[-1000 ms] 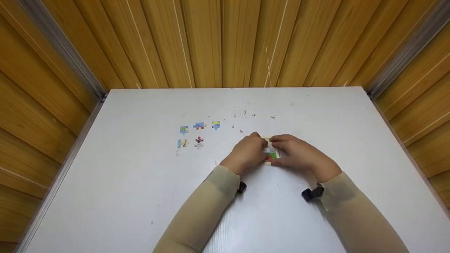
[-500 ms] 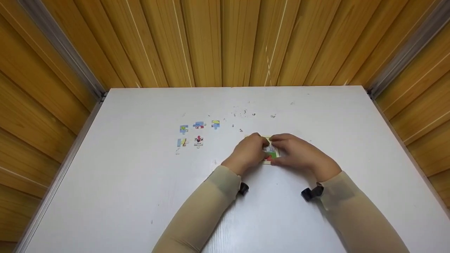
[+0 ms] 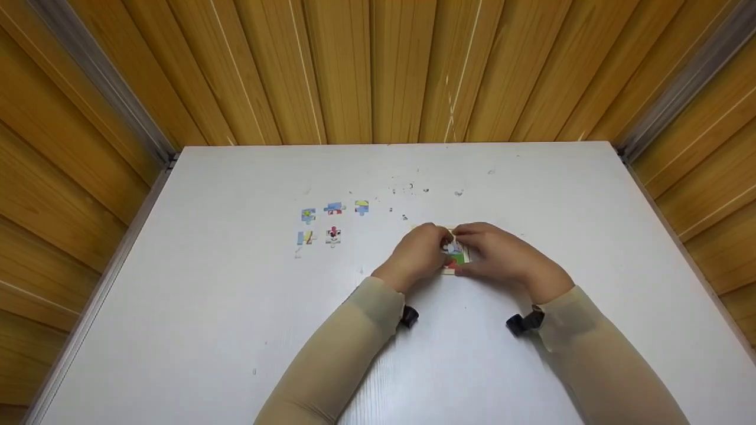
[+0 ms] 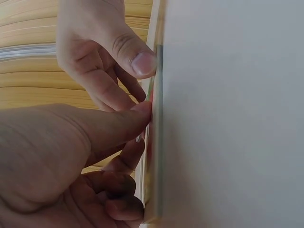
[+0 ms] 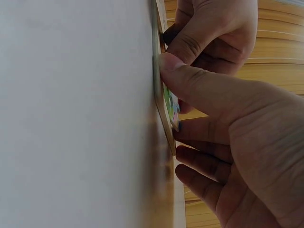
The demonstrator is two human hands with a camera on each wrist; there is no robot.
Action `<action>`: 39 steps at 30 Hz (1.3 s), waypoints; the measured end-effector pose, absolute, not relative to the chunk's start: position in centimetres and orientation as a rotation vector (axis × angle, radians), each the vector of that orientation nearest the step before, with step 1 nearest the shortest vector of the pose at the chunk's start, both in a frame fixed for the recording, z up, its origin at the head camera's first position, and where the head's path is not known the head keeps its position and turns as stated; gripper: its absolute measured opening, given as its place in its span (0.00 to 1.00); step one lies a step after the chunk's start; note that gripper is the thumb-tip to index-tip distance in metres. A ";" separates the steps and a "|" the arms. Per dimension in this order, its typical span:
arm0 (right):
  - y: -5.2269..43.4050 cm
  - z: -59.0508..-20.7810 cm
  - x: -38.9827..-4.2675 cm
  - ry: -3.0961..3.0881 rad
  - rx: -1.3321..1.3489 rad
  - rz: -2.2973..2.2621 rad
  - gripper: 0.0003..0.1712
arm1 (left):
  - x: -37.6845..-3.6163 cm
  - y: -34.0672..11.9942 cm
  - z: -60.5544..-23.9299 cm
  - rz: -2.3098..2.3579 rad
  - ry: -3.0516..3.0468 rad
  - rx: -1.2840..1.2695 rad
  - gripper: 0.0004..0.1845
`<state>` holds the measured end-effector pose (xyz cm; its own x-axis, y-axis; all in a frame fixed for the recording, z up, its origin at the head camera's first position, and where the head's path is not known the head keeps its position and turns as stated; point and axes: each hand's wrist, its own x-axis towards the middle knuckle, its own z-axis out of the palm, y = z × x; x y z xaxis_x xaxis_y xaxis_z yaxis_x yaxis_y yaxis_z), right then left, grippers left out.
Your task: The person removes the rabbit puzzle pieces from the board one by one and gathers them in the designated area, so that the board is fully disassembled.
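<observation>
In the head view a small framed puzzle board point(image 3: 449, 272) lies on the white table, mostly covered by both hands. My left hand point(image 3: 420, 252) is over its left part, thumb and fingertips pinching a thin puzzle piece point(image 5: 172, 105) close over the board. Green, pink and blue print shows on that piece, which sits slightly tilted in the right wrist view. My right hand point(image 3: 502, 257) grips the board's right side, its thumb point(image 5: 172, 61) on the near rim and its fingers toward the far rim. Between the hands, green and red print is visible.
Several loose jigsaw pieces lie left of the hands: three in a back row, including a blue and yellow one point(image 3: 361, 207), and two in front, one with a face print point(image 3: 333, 236). Dark specks point(image 3: 411, 186) mark the table farther back. Wood-patterned walls point(image 3: 401, 71) enclose the table.
Both hands stay at the board, with only small finger shifts around the piece. The loose pieces keep their places; the head view has tilted very slightly.
</observation>
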<state>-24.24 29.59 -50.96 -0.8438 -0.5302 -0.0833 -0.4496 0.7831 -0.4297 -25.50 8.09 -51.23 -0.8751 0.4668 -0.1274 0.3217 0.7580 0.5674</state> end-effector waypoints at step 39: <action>29.5 -50.8 -24.2 2.776 -0.766 -0.602 0.38 | -25.4 8.3 -51.4 0.821 2.706 0.597 0.17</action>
